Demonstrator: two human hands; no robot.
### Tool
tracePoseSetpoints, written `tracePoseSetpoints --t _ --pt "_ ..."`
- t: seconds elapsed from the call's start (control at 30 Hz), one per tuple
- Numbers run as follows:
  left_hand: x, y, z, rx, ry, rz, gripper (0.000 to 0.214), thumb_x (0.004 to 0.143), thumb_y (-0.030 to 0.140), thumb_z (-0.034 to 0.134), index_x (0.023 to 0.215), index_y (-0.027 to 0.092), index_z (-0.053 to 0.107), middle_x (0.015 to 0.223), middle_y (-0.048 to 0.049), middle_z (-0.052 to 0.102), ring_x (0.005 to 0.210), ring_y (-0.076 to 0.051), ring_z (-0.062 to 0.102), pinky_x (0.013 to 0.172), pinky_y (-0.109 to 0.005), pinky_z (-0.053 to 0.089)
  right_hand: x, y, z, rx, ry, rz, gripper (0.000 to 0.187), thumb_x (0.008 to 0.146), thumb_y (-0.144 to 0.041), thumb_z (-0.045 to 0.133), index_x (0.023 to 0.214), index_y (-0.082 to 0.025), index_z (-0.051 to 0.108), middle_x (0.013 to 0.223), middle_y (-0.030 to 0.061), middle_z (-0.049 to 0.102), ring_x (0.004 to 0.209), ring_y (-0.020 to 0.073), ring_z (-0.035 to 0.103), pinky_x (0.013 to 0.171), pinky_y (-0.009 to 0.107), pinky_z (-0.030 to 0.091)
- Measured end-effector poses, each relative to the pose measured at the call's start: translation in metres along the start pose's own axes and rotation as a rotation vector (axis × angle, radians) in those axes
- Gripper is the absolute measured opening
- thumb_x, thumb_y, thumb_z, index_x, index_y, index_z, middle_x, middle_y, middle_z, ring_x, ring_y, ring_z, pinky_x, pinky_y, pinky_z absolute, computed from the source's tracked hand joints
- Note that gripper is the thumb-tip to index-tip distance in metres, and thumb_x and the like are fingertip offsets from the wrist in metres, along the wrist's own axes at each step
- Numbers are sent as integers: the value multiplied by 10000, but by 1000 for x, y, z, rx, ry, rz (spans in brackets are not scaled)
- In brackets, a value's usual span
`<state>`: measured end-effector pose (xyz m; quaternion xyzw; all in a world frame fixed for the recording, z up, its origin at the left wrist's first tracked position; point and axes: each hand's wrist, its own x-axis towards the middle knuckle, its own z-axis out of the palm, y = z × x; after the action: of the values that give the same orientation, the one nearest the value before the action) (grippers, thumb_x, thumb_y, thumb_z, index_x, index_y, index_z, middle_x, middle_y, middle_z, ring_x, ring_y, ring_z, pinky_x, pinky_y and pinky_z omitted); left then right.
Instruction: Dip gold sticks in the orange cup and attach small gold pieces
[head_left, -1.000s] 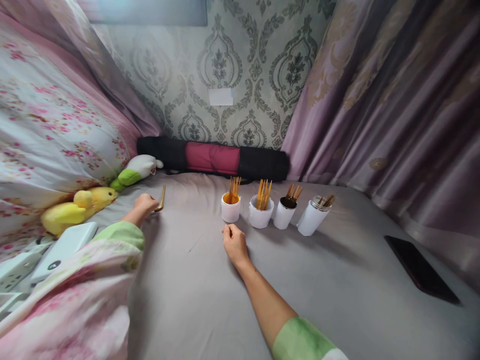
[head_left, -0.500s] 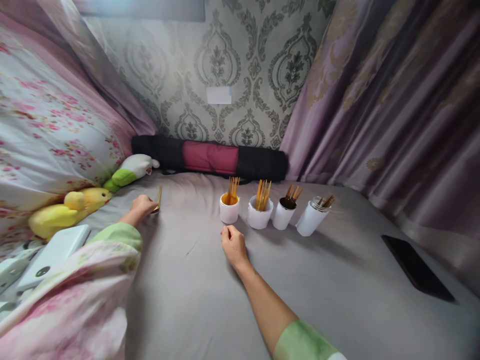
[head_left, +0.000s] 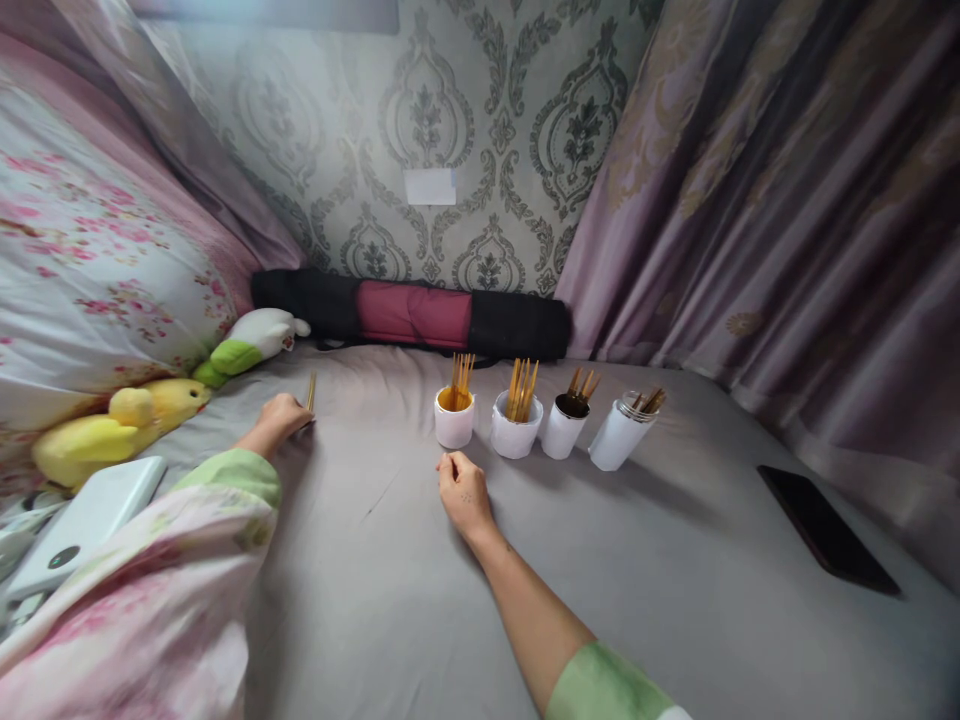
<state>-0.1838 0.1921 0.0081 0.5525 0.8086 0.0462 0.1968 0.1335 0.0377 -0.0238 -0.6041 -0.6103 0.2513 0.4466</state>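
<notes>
My left hand (head_left: pixel 280 416) is closed on several thin wooden sticks (head_left: pixel 311 390), which stand up past its fingertips just above the grey sheet. My right hand (head_left: pixel 465 492) rests on the sheet in a loose fist, with nothing showing in it. Just behind it is a short white cup (head_left: pixel 454 428) with a yellow inside and wooden sticks in it. To its right come a wider white cup (head_left: pixel 516 438), a white cup with a dark inside (head_left: pixel 562 434) and a tilted-looking white jar (head_left: pixel 616 446), each with sticks in it.
A black phone (head_left: pixel 829 530) lies on the right. Along the wall is a black and red rolled bag (head_left: pixel 416 312). On the left are a yellow plush toy (head_left: pixel 124 425), a white and green plush toy (head_left: pixel 251 340) and a white device (head_left: pixel 94 515). Curtains hang on both sides.
The view has shifted slightly, so things sit a little further left. The sticks in my left hand look more upright and closer together. My right hand stays in place.
</notes>
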Motion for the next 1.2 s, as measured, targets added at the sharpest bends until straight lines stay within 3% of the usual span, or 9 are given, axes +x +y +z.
tracePoseSetpoints --t 0.17,0.33,0.5,0.7,0.87,1.03,1.2 --pt "-1 2 0 100 60 -78 406 560 315 570 934 165 618 1032 -139 637 1024 -292 556 792 -353 434 0 1 0 6 -8 -4 312 872 -327 353 706 -186 576 590 5 585 530 107 493 537 202 320" --pt "-7 4 -1 88 33 -74 584 471 351 625 1033 197 589 1021 -135 649 1034 -341 551 796 -408 433 0 -1 0 -7 -9 0 318 873 -330 351 702 -185 578 595 9 586 543 110 500 549 204 326" --pt "-7 5 0 106 6 -105 551 486 339 606 1010 168 597 962 -147 658 994 -331 573 779 -394 452 0 0 0 2 -11 0 313 872 -324 354 710 -188 584 621 10 607 553 109 506 556 204 327" --pt "-3 0 1 89 38 -20 710 371 390 638 1073 337 546 927 -72 685 1027 -353 557 797 -457 426 0 -1 -1 9 -5 6 307 871 -315 362 718 -190 596 627 6 616 544 109 503 552 209 321" --pt "-1 -1 1 16 8 -17 833 309 442 632 1122 294 534 1061 -141 640 1143 -428 449 857 -530 366 0 -1 -1 12 -12 7 309 874 -317 359 719 -190 596 622 4 613 546 109 504 553 207 325" --pt "-3 0 2 14 26 -25 847 294 458 614 1114 252 558 1071 -173 628 1139 -425 454 858 -521 364 -1 -2 -2 -4 -15 2 309 874 -318 359 717 -186 589 642 13 622 568 112 514 565 207 327" --pt "-5 0 1 -44 10 -12 921 263 504 610 1157 297 527 1088 -156 624 1203 -419 387 883 -547 314 0 -1 -1 2 -11 -3 306 872 -313 361 715 -187 591 639 9 617 570 112 517 569 208 327"
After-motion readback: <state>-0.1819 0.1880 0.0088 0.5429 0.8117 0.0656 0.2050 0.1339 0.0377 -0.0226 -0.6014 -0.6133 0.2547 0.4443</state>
